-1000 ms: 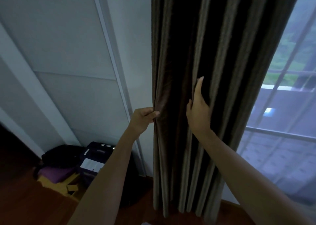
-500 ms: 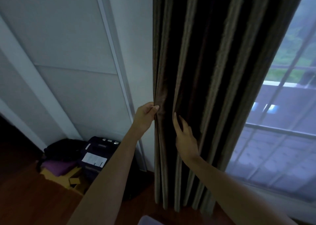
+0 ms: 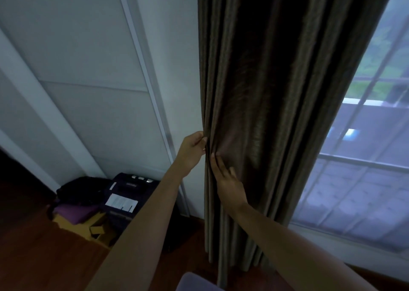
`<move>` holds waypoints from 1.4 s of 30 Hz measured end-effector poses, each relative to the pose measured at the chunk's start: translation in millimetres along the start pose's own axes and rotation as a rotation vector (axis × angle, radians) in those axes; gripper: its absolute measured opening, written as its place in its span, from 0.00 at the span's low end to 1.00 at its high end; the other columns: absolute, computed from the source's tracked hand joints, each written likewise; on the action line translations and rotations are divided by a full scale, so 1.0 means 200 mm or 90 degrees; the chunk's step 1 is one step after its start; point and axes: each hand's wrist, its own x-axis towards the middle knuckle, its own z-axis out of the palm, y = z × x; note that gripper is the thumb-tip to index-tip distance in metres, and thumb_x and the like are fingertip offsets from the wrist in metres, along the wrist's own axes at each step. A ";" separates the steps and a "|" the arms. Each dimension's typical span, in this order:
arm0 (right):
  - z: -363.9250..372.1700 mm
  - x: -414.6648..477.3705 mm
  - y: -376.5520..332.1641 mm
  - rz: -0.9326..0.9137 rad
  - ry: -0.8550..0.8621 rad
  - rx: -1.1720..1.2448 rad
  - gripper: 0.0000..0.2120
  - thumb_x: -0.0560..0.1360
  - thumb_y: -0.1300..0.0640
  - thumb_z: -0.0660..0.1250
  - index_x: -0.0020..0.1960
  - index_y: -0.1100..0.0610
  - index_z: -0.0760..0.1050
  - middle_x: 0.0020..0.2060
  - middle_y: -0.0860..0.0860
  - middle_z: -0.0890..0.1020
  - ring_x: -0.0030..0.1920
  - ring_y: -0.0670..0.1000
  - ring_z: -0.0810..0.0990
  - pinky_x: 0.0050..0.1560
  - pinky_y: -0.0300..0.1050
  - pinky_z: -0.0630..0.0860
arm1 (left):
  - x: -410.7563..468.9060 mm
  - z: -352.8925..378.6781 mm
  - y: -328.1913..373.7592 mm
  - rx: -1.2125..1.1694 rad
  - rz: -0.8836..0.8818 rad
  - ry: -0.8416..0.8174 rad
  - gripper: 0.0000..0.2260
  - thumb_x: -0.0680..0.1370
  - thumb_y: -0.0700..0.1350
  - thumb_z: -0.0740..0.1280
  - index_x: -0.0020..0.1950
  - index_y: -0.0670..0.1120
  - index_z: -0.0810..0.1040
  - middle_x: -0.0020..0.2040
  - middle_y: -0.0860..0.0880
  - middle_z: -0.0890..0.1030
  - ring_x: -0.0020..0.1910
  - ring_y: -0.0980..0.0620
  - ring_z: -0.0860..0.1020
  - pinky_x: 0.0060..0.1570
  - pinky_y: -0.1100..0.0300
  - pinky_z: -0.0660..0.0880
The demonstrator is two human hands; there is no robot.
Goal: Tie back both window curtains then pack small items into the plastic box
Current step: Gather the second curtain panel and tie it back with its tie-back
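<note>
Two hands gather my curtain [image 3: 276,113]: left hand [image 3: 191,152] pinches its edge, right hand [image 3: 228,183] rests open; tying comes next.

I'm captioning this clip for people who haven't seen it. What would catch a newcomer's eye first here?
The dark curtain hanging in folds down the middle stands out first, with the left hand pinching its left edge and the right hand laid flat on the folds just below. To the right, the bright window contrasts with the dim room. At lower left, a pile of dark bags sits on the wooden floor by the wall.
</note>
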 end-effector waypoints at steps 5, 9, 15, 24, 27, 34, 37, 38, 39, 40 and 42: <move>0.05 -0.03 0.02 -0.021 -0.023 0.013 0.48 0.69 0.71 0.65 0.79 0.55 0.40 0.79 0.54 0.48 0.58 0.60 0.74 0.35 0.49 0.81 | -0.02 0.03 0.01 -0.016 -0.023 -0.005 0.11 0.80 0.31 0.59 0.56 0.37 0.80 0.51 0.43 0.82 0.51 0.50 0.80 0.52 0.63 0.78; 0.06 -0.04 0.02 -0.011 -0.017 0.022 0.49 0.68 0.73 0.64 0.79 0.55 0.41 0.79 0.53 0.45 0.60 0.61 0.74 0.36 0.47 0.81 | -0.06 0.08 -0.01 0.051 -0.003 0.003 0.09 0.74 0.30 0.62 0.49 0.35 0.81 0.46 0.39 0.82 0.44 0.51 0.80 0.48 0.60 0.75; 0.08 -0.09 0.09 -0.098 -0.033 -0.032 0.44 0.75 0.64 0.63 0.79 0.55 0.36 0.77 0.54 0.35 0.69 0.60 0.69 0.49 0.46 0.81 | -0.07 0.15 -0.09 0.193 0.134 0.109 0.06 0.79 0.37 0.64 0.45 0.41 0.80 0.41 0.47 0.82 0.39 0.55 0.78 0.39 0.66 0.73; -0.44 0.07 0.25 0.043 0.430 0.042 0.31 0.77 0.61 0.67 0.76 0.56 0.59 0.76 0.66 0.54 0.77 0.61 0.54 0.73 0.58 0.61 | 0.02 0.02 -0.09 0.121 0.101 0.052 0.07 0.79 0.36 0.65 0.53 0.43 0.81 0.45 0.51 0.82 0.42 0.63 0.79 0.46 0.69 0.74; -0.50 0.18 0.29 0.064 0.456 0.018 0.31 0.78 0.61 0.66 0.77 0.57 0.57 0.76 0.67 0.53 0.77 0.61 0.53 0.73 0.56 0.63 | 0.05 -0.02 -0.08 0.090 0.061 0.061 0.07 0.78 0.36 0.65 0.54 0.43 0.81 0.46 0.50 0.82 0.44 0.60 0.80 0.48 0.65 0.75; -0.48 0.31 0.28 0.128 0.444 0.011 0.37 0.76 0.66 0.65 0.79 0.57 0.50 0.77 0.61 0.52 0.70 0.61 0.65 0.66 0.51 0.69 | 0.07 -0.05 -0.07 0.103 0.055 0.062 0.07 0.79 0.36 0.64 0.55 0.39 0.80 0.44 0.50 0.81 0.41 0.63 0.79 0.42 0.72 0.74; -0.45 0.29 0.27 0.160 0.358 0.054 0.41 0.76 0.66 0.64 0.79 0.53 0.41 0.76 0.55 0.62 0.51 0.57 0.76 0.44 0.46 0.75 | 0.07 -0.06 -0.07 0.100 0.062 0.068 0.08 0.79 0.35 0.64 0.55 0.38 0.79 0.43 0.50 0.80 0.37 0.68 0.79 0.40 0.74 0.73; -0.42 0.27 0.27 0.161 0.322 0.068 0.41 0.76 0.66 0.63 0.78 0.52 0.40 0.72 0.55 0.69 0.46 0.56 0.78 0.40 0.46 0.75 | 0.07 -0.07 -0.07 0.090 0.058 0.070 0.08 0.79 0.35 0.64 0.56 0.38 0.79 0.44 0.50 0.81 0.38 0.67 0.79 0.41 0.74 0.74; -0.39 0.25 0.26 0.158 0.292 0.071 0.41 0.76 0.66 0.62 0.78 0.51 0.41 0.65 0.56 0.76 0.42 0.55 0.79 0.36 0.46 0.77 | 0.08 -0.07 -0.07 0.080 0.053 0.070 0.08 0.79 0.35 0.64 0.56 0.39 0.79 0.45 0.50 0.81 0.39 0.67 0.80 0.42 0.73 0.74; -0.36 0.22 0.26 0.150 0.267 0.066 0.40 0.75 0.66 0.63 0.78 0.52 0.44 0.58 0.56 0.80 0.38 0.54 0.79 0.33 0.46 0.77 | 0.08 -0.08 -0.07 0.070 0.049 0.068 0.08 0.79 0.35 0.64 0.55 0.40 0.80 0.45 0.51 0.82 0.41 0.65 0.80 0.43 0.72 0.75; -0.28 0.17 0.26 0.132 0.235 0.029 0.41 0.71 0.69 0.66 0.78 0.54 0.52 0.56 0.54 0.81 0.34 0.51 0.79 0.28 0.43 0.77 | 0.08 -0.08 -0.07 0.056 0.040 0.068 0.07 0.79 0.36 0.65 0.54 0.40 0.80 0.46 0.48 0.82 0.43 0.61 0.80 0.46 0.69 0.77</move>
